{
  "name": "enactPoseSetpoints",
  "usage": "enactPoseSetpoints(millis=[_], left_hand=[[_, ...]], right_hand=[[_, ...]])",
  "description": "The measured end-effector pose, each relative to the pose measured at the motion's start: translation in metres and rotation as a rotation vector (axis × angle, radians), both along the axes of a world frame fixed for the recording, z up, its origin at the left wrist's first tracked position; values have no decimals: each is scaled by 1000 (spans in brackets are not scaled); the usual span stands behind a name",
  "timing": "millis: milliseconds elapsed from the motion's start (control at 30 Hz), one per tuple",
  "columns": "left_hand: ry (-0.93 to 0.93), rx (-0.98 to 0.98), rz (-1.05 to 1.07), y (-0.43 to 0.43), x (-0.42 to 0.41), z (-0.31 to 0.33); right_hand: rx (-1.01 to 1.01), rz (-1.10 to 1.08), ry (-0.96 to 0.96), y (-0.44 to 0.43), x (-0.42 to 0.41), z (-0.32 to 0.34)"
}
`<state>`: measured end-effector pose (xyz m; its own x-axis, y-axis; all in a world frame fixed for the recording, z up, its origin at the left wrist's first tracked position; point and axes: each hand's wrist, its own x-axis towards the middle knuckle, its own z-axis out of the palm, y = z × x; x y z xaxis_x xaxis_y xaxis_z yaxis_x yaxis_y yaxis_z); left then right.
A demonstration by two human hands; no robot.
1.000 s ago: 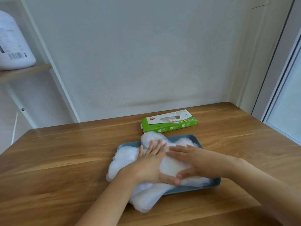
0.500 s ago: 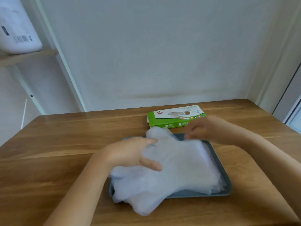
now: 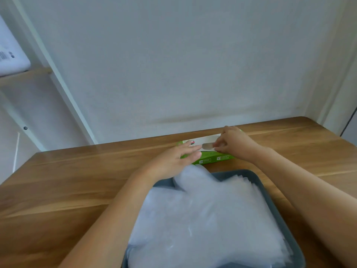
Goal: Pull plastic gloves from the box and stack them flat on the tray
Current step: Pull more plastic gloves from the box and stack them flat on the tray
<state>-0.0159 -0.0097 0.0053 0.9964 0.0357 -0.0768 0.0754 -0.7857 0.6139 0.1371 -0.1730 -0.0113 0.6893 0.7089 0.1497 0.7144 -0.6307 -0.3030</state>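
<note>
Your left hand (image 3: pixel 173 160) is relaxed, fingers straight, over the left end of the green box (image 3: pixel 216 158). Your right hand (image 3: pixel 234 145) curls at the box's slot; I cannot tell whether it pinches anything. The gloves (image 3: pixel 202 219) lie stacked on the grey tray (image 3: pixel 257 183), just beside the box.

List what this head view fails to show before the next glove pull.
Glove box opening: head view, covered by the right hand; whether its grip holds a glove is unclear.
Box's left end: behind the left hand.
Tray near edge: cut off by the frame's bottom.
Glove stack count: translucent layers blur together.
White container label: cut by the left edge, too small.
</note>
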Motion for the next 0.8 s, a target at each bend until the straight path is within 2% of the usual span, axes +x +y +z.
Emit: enactPoseSetpoints(millis=[133, 300, 533, 800], left_hand=[[113, -15, -11, 1, 6, -15], [120, 1, -39, 5, 5, -22], [138, 35, -63, 4, 3, -23], [147, 46, -65, 4, 2, -22]], right_hand=[[57, 8, 39, 0, 6, -4], [208, -32, 168, -2, 3, -9], [292, -46, 247, -12, 6, -7], [627, -119, 617, -21, 16, -3]])
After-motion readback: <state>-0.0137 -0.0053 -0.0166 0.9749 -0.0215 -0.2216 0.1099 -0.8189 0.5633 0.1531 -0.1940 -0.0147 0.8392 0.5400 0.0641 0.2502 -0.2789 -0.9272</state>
